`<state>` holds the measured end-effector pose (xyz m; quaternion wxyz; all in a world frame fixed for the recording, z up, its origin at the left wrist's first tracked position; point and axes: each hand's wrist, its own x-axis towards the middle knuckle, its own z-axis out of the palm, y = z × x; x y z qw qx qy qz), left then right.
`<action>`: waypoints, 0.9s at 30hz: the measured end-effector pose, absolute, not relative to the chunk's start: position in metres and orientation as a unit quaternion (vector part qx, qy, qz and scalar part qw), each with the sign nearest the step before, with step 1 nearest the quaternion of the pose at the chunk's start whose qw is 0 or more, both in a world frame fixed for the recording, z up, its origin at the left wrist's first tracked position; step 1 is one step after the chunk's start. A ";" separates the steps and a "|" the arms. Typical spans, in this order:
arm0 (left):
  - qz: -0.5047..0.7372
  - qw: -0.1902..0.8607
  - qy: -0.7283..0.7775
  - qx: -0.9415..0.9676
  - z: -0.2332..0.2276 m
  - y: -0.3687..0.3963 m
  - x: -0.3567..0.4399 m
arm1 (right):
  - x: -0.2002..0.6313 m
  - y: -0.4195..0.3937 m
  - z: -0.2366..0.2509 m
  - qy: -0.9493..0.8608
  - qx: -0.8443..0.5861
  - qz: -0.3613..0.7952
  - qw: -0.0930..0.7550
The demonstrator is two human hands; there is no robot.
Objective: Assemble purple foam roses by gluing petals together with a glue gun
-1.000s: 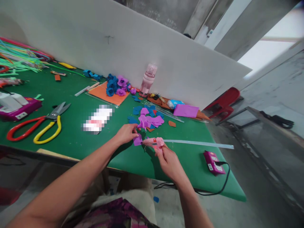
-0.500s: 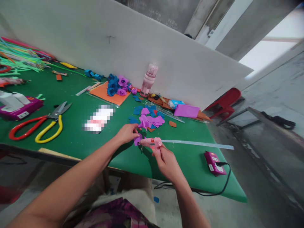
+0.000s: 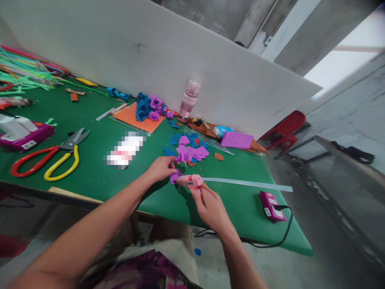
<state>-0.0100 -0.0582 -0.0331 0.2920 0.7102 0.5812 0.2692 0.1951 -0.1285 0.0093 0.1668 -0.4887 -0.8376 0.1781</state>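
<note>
My right hand is wrapped round a pink hot glue gun. A long clear glue stick juts out of its back to the right. The gun's nozzle points left and sits at a purple paper piece; whether it touches I cannot tell. My left hand pinches that purple paper between its fingertips. Just beyond my fingers lies a pile of cut purple petals, with blue petals around it.
Large scissors lie to the left, near a power strip with white plugs. Finished paper flowers rest on an orange sheet. A pink bottle stands by the partition. A corded purple socket box is near the right edge.
The glue gun and my right hand have shifted slightly left, bringing the nozzle further over the purple paper. My left hand has stayed nearly still.
</note>
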 end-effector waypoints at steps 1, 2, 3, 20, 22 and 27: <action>0.269 0.293 0.581 0.710 -0.033 -0.058 -0.010 | 0.196 -0.129 0.009 -0.838 -0.489 0.176 0.167; 0.269 0.293 0.581 0.710 -0.033 -0.058 -0.010 | 0.196 -0.129 0.010 -0.838 -0.489 0.174 0.166; 0.269 0.294 0.581 0.710 -0.033 -0.058 -0.010 | 0.197 -0.129 0.010 -0.838 -0.490 0.174 0.164; 0.269 0.290 0.582 0.710 -0.032 -0.059 -0.010 | 0.196 -0.129 0.011 -0.831 -0.495 0.189 0.170; 0.270 0.287 0.580 0.713 -0.032 -0.059 -0.011 | 0.195 -0.128 0.010 -0.832 -0.495 0.190 0.165; 0.271 0.295 0.580 0.709 -0.032 -0.059 -0.010 | 0.197 -0.128 0.010 -0.833 -0.496 0.183 0.163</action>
